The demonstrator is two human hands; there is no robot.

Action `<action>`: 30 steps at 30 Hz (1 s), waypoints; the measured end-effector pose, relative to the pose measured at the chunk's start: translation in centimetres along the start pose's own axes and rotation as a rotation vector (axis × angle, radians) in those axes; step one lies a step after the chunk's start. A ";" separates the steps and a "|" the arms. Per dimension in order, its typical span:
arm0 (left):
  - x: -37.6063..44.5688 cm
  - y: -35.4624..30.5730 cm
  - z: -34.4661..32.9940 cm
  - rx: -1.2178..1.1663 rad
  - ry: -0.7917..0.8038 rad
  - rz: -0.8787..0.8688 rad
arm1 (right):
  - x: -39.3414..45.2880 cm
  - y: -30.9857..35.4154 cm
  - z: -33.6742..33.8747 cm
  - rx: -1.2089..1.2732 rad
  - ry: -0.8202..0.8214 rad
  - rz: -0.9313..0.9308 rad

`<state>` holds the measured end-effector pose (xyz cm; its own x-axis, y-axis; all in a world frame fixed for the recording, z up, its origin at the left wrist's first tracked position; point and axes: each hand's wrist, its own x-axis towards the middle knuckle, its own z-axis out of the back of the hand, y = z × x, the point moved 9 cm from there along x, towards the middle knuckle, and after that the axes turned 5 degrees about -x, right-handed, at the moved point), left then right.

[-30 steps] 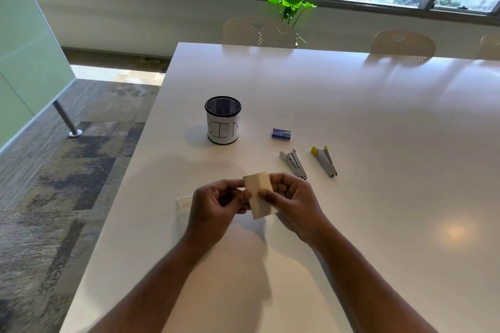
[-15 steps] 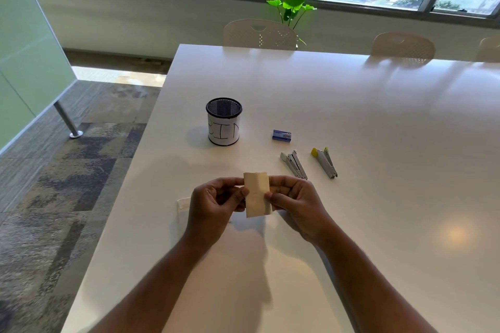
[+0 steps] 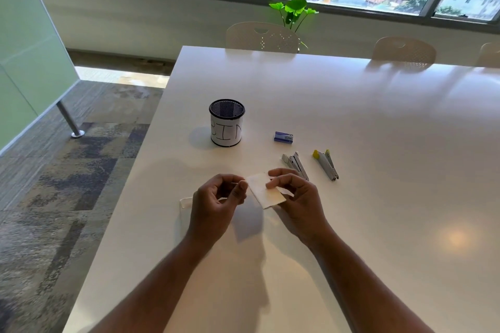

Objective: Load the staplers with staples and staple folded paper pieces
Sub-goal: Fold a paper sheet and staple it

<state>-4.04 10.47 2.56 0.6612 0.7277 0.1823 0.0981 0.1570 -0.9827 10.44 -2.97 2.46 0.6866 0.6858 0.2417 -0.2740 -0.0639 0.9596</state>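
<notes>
Since a second ago the folded paper (image 3: 266, 190) has tipped over from standing nearly upright to lying slanted between the hands, and the left hand's hold on it has loosened. Now the right hand (image 3: 296, 197) pinches the paper's far edge between thumb and fingers and carries it just above the table (image 3: 378, 121). The left hand (image 3: 216, 204) sits just beside the paper's left corner, fingers loosely curled, thumb tip near or touching that corner; it does not seem to grip anything, though I can't be sure.

Progress check: one paper piece looks folded and ready. Both staplers lie untouched on the right, the grey stapler (image 3: 295, 165) just past the right hand's fingers, the yellow-tipped stapler (image 3: 326, 164) further right. The small blue staple box (image 3: 283, 137) sits beyond them, seemingly closed. So loading and stapling both appear still to come. More paper (image 3: 185, 202) peeks out from behind the left hand. A mesh cup (image 3: 226, 123) labelled "BIN" stands at the far left.
</notes>
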 end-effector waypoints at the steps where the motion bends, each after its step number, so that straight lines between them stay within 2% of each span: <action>1: -0.1 0.0 -0.2 0.009 0.015 0.009 | 0.0 0.0 -0.1 -0.022 -0.001 0.012; 10: -0.1 0.2 0.2 -0.063 -0.018 0.039 | -0.2 -0.2 -0.8 -0.074 0.076 0.010; 13: -0.1 0.0 0.2 -0.076 -0.019 0.024 | -0.4 -0.4 -0.7 0.026 0.087 -0.067; 19: -0.1 -0.1 0.1 -0.077 -0.003 0.008 | -0.5 -0.5 -1.0 0.075 0.155 -0.097; 25: 0.0 0.0 0.1 -0.062 0.002 -0.012 | -0.5 -0.5 -1.1 0.154 0.144 -0.118; 30: 0.0 -0.3 -0.1 -0.047 0.003 -0.035 | -0.6 -1.0 -1.2 0.071 0.150 -0.163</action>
<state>-4.02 10.39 2.81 0.6593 0.7201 0.2163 0.1556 0.1509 -0.9762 9.44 -2.45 1.18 0.6085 0.7910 0.0632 -0.1157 0.0096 0.9932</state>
